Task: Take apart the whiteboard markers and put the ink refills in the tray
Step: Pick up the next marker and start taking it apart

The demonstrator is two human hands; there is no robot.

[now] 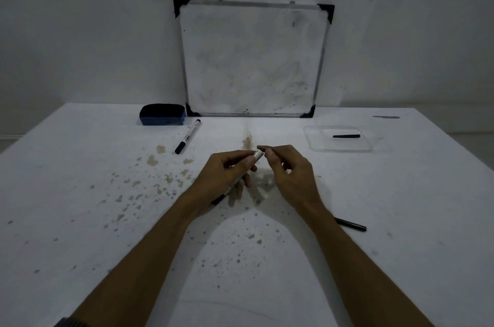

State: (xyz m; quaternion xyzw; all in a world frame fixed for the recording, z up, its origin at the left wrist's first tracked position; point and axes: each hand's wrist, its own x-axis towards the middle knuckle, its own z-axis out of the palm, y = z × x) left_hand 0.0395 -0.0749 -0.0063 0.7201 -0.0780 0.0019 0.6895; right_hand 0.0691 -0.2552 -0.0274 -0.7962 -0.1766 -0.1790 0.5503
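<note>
Head view shows the left hand (227, 174) grasping a marker (258, 154) steady, so the right hand (287, 168) can pinch its end to pull it apart.

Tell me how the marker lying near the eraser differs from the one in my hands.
The marker by the eraser lies untouched on the table; the held marker is gripped by the left hand, with the right hand pinching its end. The lying one shows fully; the held one is mostly hidden. Both have white barrels.
</note>
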